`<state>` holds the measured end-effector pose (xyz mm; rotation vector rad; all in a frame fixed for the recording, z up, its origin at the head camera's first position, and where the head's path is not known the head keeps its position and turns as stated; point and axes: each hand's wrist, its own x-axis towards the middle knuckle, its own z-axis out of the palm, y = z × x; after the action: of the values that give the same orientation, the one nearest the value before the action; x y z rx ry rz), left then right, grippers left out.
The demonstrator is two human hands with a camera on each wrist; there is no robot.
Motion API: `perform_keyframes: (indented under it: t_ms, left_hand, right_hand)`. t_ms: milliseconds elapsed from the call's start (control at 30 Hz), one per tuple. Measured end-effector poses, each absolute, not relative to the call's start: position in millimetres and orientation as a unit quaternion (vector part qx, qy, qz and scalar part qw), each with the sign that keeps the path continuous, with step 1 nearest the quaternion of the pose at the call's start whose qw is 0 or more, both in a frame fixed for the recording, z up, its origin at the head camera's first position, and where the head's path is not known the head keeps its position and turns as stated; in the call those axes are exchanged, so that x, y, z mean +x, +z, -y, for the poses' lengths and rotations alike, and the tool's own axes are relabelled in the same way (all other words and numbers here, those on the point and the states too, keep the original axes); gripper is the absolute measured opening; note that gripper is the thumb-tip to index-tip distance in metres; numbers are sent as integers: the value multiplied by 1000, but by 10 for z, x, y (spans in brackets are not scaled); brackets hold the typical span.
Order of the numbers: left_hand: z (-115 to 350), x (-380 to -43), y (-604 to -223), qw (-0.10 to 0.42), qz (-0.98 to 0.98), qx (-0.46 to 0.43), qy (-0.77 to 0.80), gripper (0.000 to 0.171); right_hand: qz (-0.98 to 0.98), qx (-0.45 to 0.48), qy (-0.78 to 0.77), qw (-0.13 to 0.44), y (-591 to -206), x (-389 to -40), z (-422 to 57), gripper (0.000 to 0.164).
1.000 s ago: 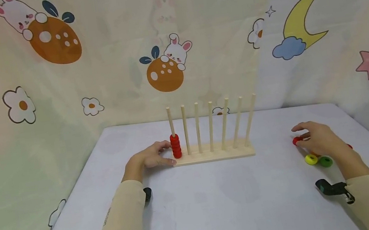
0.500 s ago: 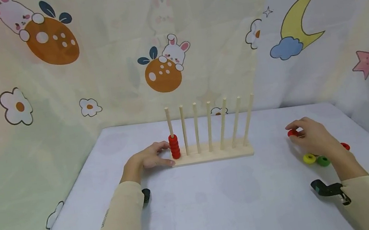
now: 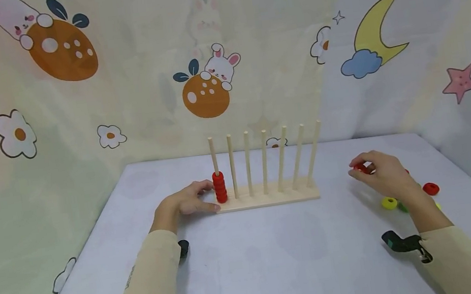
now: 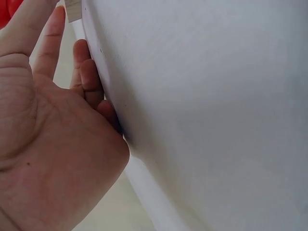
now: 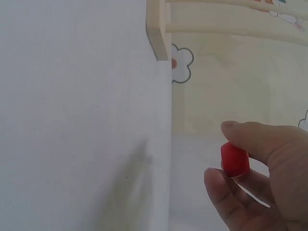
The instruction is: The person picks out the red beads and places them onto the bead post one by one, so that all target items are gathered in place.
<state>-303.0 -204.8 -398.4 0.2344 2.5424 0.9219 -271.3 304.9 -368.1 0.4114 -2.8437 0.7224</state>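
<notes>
Operator: What am I holding, and how does it look?

Observer: You have a small red bead (image 5: 235,159), smooth and plain, with a rounded side and a squat, barrel-like outline. Your right grip (image 3: 382,175) pinches it near the fingertips, thumb on one side and fingers on the other, clear of the desk (image 3: 286,264).

Operator: Do the views agree?

Observer: They add to each other. From your head, the fingers cover much of the bead; your right wrist view shows its side profile, with the thumb tip reaching past it. Only the head view takes in the whole wooden peg rack (image 3: 268,202), its seven pegs and the red bead stack (image 3: 220,187) on the leftmost one. It also shows a yellow bead (image 3: 389,203), a green bead (image 3: 402,207) and a loose red bead (image 3: 430,189) near your right wrist.

Operator: And my other side?

Observer: Your left grip (image 3: 184,202) is spread at the rack's left end, thumb touching the base's front corner. Your bead is well apart from it, to the right of the rack.
</notes>
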Motion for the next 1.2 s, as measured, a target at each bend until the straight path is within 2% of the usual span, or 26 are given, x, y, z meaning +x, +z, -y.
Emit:
perform_keyframes:
  t_ms: [233, 567, 867, 1200]
  left_hand:
    - [2065, -3056, -3956, 222, -915, 87, 325, 66]
    - [2099, -3067, -3916, 225, -916, 80, 322, 67]
    - [2074, -3072, -3974, 230, -911, 77, 335, 71]
    - [2069, -3064, -3958, 229, -908, 81, 341, 67]
  right_hand:
    - [955, 138, 255, 61, -3644, -2716, -2938, 36]
    - [943, 173, 276, 74, -3597, -2686, -2802, 34]
    - [914, 252, 287, 140, -3624, -2655, -2730, 32]
    - [892, 289, 322, 126, -3503, -2634, -2546, 29]
